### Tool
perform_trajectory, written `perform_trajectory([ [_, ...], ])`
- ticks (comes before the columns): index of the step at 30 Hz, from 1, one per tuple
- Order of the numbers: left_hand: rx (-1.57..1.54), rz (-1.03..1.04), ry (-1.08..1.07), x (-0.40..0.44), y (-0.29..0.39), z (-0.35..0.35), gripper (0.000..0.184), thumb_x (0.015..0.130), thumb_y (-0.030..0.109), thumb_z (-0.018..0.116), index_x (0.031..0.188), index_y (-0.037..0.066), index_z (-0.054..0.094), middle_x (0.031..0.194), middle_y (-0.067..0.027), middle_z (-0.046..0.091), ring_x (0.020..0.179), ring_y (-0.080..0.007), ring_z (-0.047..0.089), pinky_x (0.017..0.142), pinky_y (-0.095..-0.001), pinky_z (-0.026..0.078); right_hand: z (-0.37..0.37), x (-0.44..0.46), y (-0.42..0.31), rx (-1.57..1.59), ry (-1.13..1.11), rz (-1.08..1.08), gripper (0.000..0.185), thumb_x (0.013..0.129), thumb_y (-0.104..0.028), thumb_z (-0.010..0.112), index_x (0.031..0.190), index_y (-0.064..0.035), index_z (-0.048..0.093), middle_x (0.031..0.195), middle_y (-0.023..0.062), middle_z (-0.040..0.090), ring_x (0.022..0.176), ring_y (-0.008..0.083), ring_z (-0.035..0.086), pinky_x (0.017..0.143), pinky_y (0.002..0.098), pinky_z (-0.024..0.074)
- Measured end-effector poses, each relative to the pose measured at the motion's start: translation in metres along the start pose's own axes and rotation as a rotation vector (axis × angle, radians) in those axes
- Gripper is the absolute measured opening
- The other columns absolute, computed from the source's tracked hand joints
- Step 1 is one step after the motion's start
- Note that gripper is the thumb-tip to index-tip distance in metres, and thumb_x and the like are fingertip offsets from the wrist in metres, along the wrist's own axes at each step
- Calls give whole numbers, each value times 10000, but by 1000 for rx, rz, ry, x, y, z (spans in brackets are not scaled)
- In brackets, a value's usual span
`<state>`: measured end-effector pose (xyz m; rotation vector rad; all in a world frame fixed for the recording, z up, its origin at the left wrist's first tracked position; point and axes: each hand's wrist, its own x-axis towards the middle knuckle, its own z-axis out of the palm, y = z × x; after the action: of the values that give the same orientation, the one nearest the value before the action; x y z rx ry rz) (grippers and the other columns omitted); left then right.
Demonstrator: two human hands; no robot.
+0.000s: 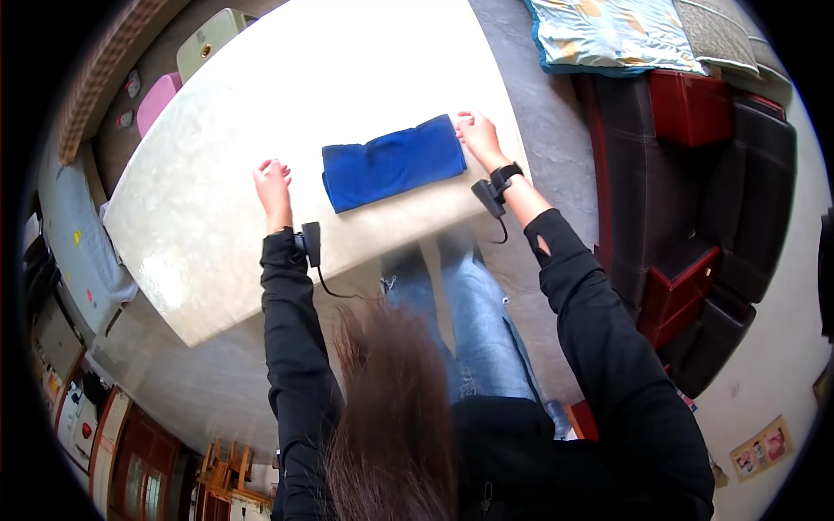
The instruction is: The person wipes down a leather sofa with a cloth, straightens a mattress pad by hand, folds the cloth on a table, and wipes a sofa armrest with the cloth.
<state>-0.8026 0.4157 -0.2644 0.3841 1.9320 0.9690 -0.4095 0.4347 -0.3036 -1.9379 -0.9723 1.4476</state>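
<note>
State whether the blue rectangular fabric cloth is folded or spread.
Folded: the blue rectangular fabric cloth lies as a compact strip, with layered edges showing at its ends.

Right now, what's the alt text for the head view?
A folded blue cloth lies on a pale table, between the person's left hand and right hand. Both hands are loosely curled, nothing visible in them; the right is by the cloth's edge, contact unclear. A dark sofa stands at picture right.
</note>
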Motion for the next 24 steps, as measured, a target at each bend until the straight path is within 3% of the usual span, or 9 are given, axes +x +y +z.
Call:
perform_trajectory([
  [2, 575, 360, -23, -17, -8, 16, 316, 873, 178, 566, 1152, 42, 511, 1004, -158, 613, 868, -286, 620, 780, -383, 498, 20, -10, 10, -447, 121, -234, 299, 855, -125, 570, 1138, -29, 564, 887, 151, 648, 771, 247, 647, 714, 348, 524],
  [3, 745, 511, -62, -27, -16, 22, 362, 845, 142, 571, 1192, 61, 506, 1062, -174, 592, 928, -314, 597, 820, -403, 480, 29, -22, 15, -521, 170, -324, 365, 828, -107, 611, 1176, -36, 528, 1062, 226, 583, 932, 329, 608, 831, 403, 501],
  [4, 914, 664, -105, -35, -28, 29, 421, 818, 107, 577, 1231, 80, 501, 1120, -190, 572, 988, -343, 574, 860, -424, 462, 36, -37, 11, -531, 135, -325, 477, 811, -85, 621, 1261, -47, 465, 1240, 248, 460, 1106, 379, 509, 945, 431, 443],
  [6, 1107, 874, -156, -52, -47, 43, 487, 795, 63, 581, 1271, 118, 498, 1205, -193, 530, 1076, -355, 520, 898, -442, 440, 54, -53, 21, -651, 148, -537, 588, 796, -58, 626, 1340, -96, 408, 1334, 253, 370, 1206, 427, 404, 1015, 456, 384],
  [9, 1250, 929, -291, -68, -59, 62, 635, 789, 78, 636, 1374, 205, 424, 1425, -179, 343, 1296, -349, 358, 999, -486, 373, 77, -71, 23, -828, -59, -636, 673, 798, -58, 625, 1401, -200, 362, 1438, 226, 277, 1321, 420, 286, 1051, 486, 337],
  [11, 1354, 883, -385, -71, -66, 68, 767, 797, 166, 685, 1448, 295, 300, 1527, -133, 185, 1389, -340, 224, 1028, -560, 326, 87, -80, 21, -979, -145, -588, 719, 812, -118, 650, 1434, -254, 316, 1487, 186, 217, 1359, 423, 227, 1026, 579, 317],
  [15, 1495, 787, -382, -66, -72, 67, 828, 794, 331, 695, 1468, 378, 215, 1553, -74, 146, 1391, -331, 226, 989, -580, 347, 98, -72, 27, -1087, -170, -496, 741, 819, -185, 667, 1445, -327, 296, 1544, 136, 112, 1406, 404, 130, 1015, 641, 283],
  [19, 1727, 769, -301, -61, -81, 75, 928, 769, 465, 673, 1485, 401, 85, 1570, -65, 83, 1398, -321, 206, 1049, -534, 307, 104, -68, 28, -1189, -186, -435, 812, 792, -238, 697, 1453, -386, 251, 1560, 107, 73, 1416, 389, 97, 1022, 621, 295],
  [24, 1738, 702, -270, -60, -92, 78, 946, 776, 446, 677, 1485, 404, 53, 1574, -77, 24, 1407, -327, 179, 1054, -490, 323, 108, -69, 21, -1285, -203, -446, 818, 806, -250, 692, 1462, -384, 221, 1560, 111, 66, 1412, 391, 117, 1033, 583, 311],
])
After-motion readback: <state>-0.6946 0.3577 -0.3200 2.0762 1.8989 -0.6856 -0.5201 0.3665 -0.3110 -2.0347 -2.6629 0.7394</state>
